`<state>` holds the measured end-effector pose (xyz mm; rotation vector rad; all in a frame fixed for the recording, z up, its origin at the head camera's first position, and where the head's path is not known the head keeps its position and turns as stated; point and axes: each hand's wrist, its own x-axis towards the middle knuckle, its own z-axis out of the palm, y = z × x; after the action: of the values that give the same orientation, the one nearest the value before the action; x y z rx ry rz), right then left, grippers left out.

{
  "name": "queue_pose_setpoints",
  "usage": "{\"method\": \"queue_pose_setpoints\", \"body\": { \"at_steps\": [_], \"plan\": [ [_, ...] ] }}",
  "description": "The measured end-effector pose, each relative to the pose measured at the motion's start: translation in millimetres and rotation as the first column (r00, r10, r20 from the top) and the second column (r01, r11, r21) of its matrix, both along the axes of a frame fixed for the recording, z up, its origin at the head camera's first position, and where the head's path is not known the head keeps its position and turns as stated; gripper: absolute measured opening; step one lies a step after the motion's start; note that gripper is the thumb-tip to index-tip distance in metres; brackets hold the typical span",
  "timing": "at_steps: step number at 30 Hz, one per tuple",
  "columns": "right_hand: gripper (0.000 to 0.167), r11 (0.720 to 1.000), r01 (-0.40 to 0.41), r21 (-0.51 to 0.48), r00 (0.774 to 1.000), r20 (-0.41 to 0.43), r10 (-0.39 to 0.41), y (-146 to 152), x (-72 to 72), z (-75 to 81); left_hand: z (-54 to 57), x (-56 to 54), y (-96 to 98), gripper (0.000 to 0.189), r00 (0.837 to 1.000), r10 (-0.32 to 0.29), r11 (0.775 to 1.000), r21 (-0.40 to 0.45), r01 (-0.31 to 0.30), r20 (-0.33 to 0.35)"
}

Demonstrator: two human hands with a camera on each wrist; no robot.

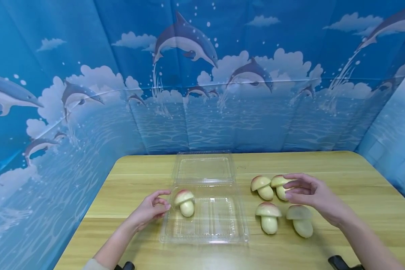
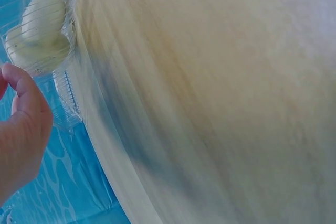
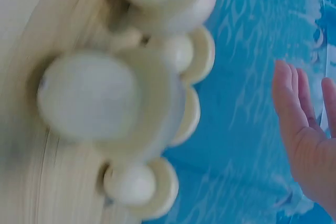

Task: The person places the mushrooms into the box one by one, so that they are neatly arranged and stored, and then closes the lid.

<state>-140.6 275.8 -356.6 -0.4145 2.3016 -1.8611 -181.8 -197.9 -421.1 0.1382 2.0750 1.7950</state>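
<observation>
One toy mushroom (image 1: 185,203), pale with a reddish cap, lies in the left part of a clear plastic clamshell box (image 1: 219,239); its lid (image 1: 204,178) is folded back. At the box's left rim is my left hand (image 1: 152,209), its fingers loosely bent and fingertips right by the wall. My right hand (image 1: 310,193), fingers apart with nothing between them, hovers over the mushroom group and overlaps the back right mushroom (image 1: 279,182) in the head view. Near it lie the back left mushroom (image 1: 262,186), front left mushroom (image 1: 269,218) and front right mushroom (image 1: 301,221).
The box and mushrooms stand on a wood-grain table (image 1: 131,176). A blue dolphin-print curtain (image 1: 202,123) hangs close behind the table and along its sides. Black objects (image 1: 339,262) show at the near edge by both forearms.
</observation>
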Motion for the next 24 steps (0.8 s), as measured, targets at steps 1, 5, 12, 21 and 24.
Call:
{"method": "queue_pose_setpoints", "body": {
  "at_steps": [1, 5, 12, 21, 24],
  "plan": [
    [0.043, 1.0, -0.003, 0.005, 1.0, -0.003, 0.003, 5.8, 1.0, -0.6, -0.1, 0.0, -0.3, 0.055, 1.0, 0.0, 1.0, -0.001, 0.0, 0.0],
    [0.046, 0.998, 0.012, 0.062, 0.999, -0.035, -0.01, 29.1, 4.6, -5.0, -0.3, -0.4, -0.8, 0.056, 1.0, -0.004, 1.0, 0.001, 0.004, -0.002],
    [0.049, 0.996, 0.017, 0.082, 1.0, -0.007, -0.017, 64.3, 11.7, -21.8, -0.4, -0.7, -0.9, 0.057, 1.0, -0.008, 1.0, 0.007, 0.008, 0.002],
    [0.051, 0.996, 0.012, 0.092, 0.994, 0.106, -0.022, 89.9, 18.1, -50.7, 0.4, -0.7, -0.6, 0.058, 1.0, -0.014, 1.0, 0.017, 0.014, 0.007],
    [0.051, 0.996, 0.007, 0.093, 0.99, 0.141, -0.02, 93.6, 20.3, -59.7, -0.5, -1.5, -0.5, 0.057, 1.0, -0.016, 1.0, 0.023, 0.016, 0.004]
  ]
}}
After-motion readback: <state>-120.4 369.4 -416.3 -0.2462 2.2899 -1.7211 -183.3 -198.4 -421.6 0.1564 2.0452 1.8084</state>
